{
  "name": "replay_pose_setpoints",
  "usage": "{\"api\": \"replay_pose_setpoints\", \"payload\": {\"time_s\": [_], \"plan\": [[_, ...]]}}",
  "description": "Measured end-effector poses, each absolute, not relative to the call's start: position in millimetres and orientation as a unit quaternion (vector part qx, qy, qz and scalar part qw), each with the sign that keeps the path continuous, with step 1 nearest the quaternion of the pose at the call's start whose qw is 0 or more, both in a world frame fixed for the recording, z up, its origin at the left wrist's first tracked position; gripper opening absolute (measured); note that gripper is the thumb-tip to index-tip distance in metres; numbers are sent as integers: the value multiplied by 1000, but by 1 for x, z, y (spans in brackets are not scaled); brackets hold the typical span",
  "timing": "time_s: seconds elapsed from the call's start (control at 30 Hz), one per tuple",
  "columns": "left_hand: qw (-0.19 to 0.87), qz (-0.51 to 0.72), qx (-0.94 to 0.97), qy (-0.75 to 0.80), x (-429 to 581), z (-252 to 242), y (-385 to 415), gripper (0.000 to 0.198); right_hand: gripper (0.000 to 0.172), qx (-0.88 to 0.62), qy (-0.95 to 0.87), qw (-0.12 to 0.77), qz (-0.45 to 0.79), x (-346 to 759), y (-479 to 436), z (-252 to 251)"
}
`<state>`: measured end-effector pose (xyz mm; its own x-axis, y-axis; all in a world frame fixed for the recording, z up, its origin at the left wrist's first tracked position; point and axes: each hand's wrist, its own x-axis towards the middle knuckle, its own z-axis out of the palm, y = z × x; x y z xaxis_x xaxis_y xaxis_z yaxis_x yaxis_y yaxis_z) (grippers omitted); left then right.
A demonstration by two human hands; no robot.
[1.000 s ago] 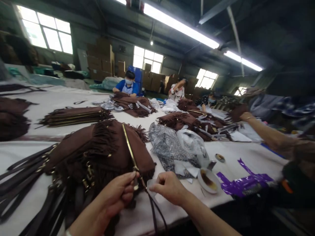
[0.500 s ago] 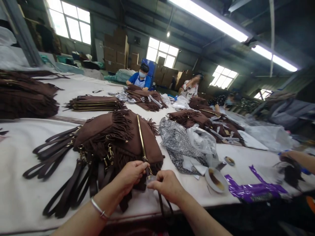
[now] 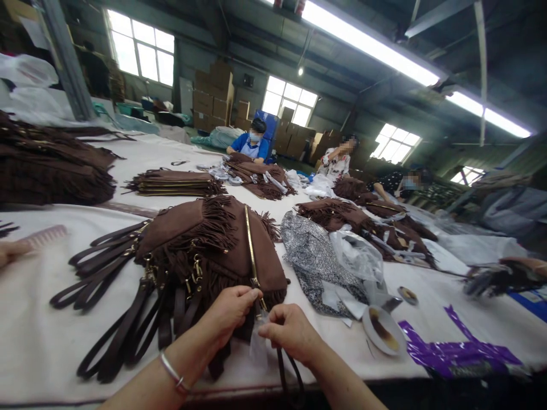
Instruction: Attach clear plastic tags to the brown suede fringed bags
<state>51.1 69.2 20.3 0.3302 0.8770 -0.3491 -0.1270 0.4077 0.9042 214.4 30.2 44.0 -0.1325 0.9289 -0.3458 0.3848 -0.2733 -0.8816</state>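
A pile of brown suede fringed bags [image 3: 205,239] with dark straps [image 3: 115,296] lies on the white table [image 3: 38,341] in front of me. A gold zipper [image 3: 251,250] runs down the top bag. My left hand [image 3: 228,312] pinches the zipper's lower end, fingers closed. My right hand [image 3: 290,333] is closed beside it on a small clear plastic piece [image 3: 258,341] at the zipper pull. A thin dark strap [image 3: 285,373] hangs below my right hand over the table edge.
A patterned grey cloth [image 3: 311,256] and clear plastic bags [image 3: 359,256] lie to the right. A small white dish [image 3: 382,329] and purple tape [image 3: 457,353] sit nearby. More bag stacks [image 3: 175,183] lie behind. Other people work at the far end; another hand [image 3: 504,273] is at the right.
The view has tilted and shifted, showing more of the table's left. My hands have stayed at the zipper's end, drawing slightly closer together. The other person's hand at the right holds dark fringe.
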Motion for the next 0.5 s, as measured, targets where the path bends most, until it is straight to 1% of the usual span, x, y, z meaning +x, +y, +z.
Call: {"api": "replay_pose_setpoints", "payload": {"time_s": [0.1, 0.2, 0.3, 0.43, 0.5], "plan": [[699, 363, 410, 460, 53, 20, 69, 54, 13, -578, -519, 282, 563, 218, 25, 40], [700, 371, 403, 458, 54, 22, 69, 52, 15, -561, -505, 306, 581, 220, 22, 38], [693, 374, 408, 462, 56, 24, 68, 45, 18, -547, -494, 326, 592, 221, 21, 34], [668, 378, 427, 478, 57, 25, 66, 41, 24, -542, -493, 333, 594, 220, 24, 28], [658, 386, 428, 485, 56, 26, 65, 40, 24, -558, -514, 325, 564, 219, 25, 26]]}}
